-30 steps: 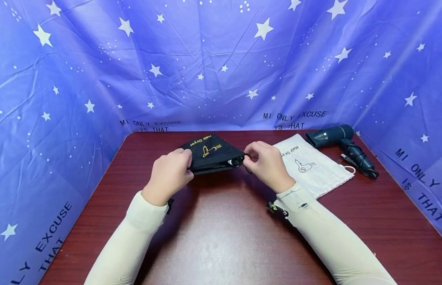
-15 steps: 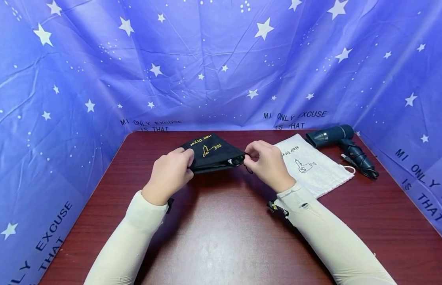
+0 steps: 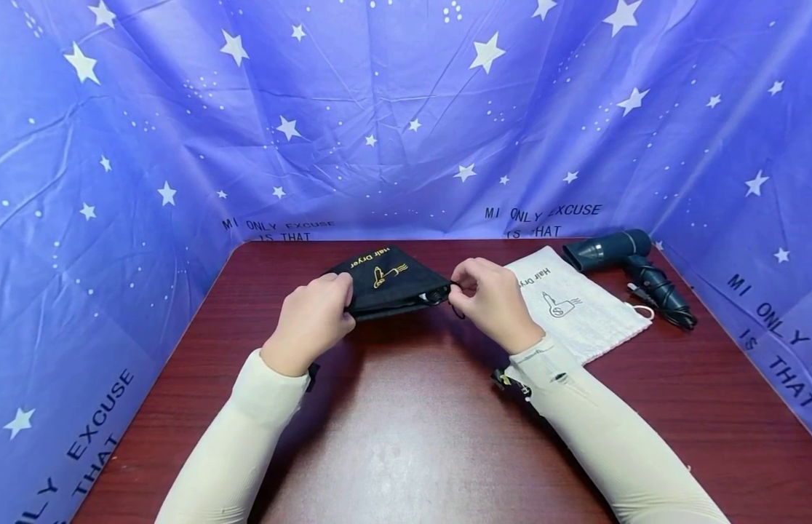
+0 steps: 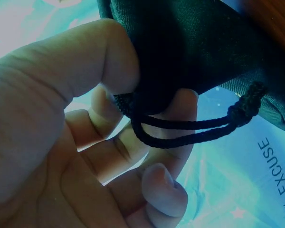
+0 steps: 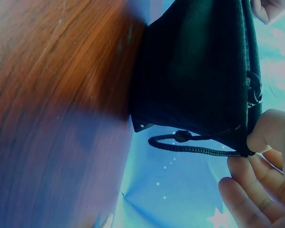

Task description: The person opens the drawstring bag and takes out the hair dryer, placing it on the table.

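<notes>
A black drawstring pouch [image 3: 396, 280] with a yellow "Hair Dryer" print and drawing is stretched between both hands over the back of the table. My left hand [image 3: 312, 316] pinches the left corner of its mouth; a knotted black cord loop [image 4: 185, 130] hangs by those fingers in the left wrist view. At the opposite corner my right hand [image 3: 491, 302] pinches the mouth between thumb and fingertips, with another cord loop [image 5: 194, 149] beside it. Through the partly parted mouth a small dark and whitish item [image 3: 434, 297] shows; most of it is hidden inside.
A white drawstring pouch [image 3: 572, 320] with a dryer drawing lies flat behind my right hand. A dark hair dryer [image 3: 612, 249], its cord wound round the handle, rests at the back right. Blue star-patterned curtains [image 3: 393, 109] enclose the reddish-brown table [image 3: 393, 437].
</notes>
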Demonstrator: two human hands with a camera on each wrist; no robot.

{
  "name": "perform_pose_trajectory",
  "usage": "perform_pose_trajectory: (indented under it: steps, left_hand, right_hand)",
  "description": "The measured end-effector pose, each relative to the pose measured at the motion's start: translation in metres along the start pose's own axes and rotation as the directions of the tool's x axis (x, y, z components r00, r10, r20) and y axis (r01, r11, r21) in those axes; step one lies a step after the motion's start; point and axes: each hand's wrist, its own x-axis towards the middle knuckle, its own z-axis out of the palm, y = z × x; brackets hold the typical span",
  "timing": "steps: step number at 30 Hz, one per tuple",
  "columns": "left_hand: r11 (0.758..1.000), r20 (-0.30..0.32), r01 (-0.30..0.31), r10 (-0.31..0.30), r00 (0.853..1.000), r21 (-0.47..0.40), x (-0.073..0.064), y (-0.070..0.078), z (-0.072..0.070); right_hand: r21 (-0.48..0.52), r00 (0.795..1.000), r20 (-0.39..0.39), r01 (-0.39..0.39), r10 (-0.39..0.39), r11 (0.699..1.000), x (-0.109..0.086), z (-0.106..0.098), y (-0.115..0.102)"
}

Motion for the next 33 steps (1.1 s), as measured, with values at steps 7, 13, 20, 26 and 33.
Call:
perform_pose_trajectory:
  steps: [7, 13, 20, 26, 33]
  left_hand:
    - [0.999, -0.024, -0.050, 0.050, 0.998, -0.019, 0.000, 0.003, 0.005]
    - [0.996, -0.073, -0.066, 0.062, 0.995, -0.061, 0.000, 0.005, 0.006]
    - [0.979, -0.108, -0.137, 0.122, 0.987, -0.149, 0.002, 0.005, 0.006]
    - [0.972, -0.071, -0.157, 0.146, 0.987, -0.177, 0.003, 0.008, 0.007]
    - [0.971, -0.006, -0.165, 0.166, 0.986, -0.173, 0.003, 0.012, 0.008]
  right_hand:
    - [-0.012, 1.000, -0.016, -0.009, 0.009, 1.000, 0.000, 0.001, 0.002]
    - [-0.019, 1.000, -0.015, -0.019, 0.019, 1.000, 0.001, 0.001, 0.002]
    - [-0.048, 0.999, 0.005, -0.044, 0.044, 0.998, -0.001, 0.002, 0.003]
    - [-0.104, 0.994, 0.069, -0.072, 0.080, 0.992, -0.005, 0.003, 0.003]
    - [-0.156, 0.975, 0.183, -0.100, 0.128, 0.983, -0.008, 0.004, 0.001]
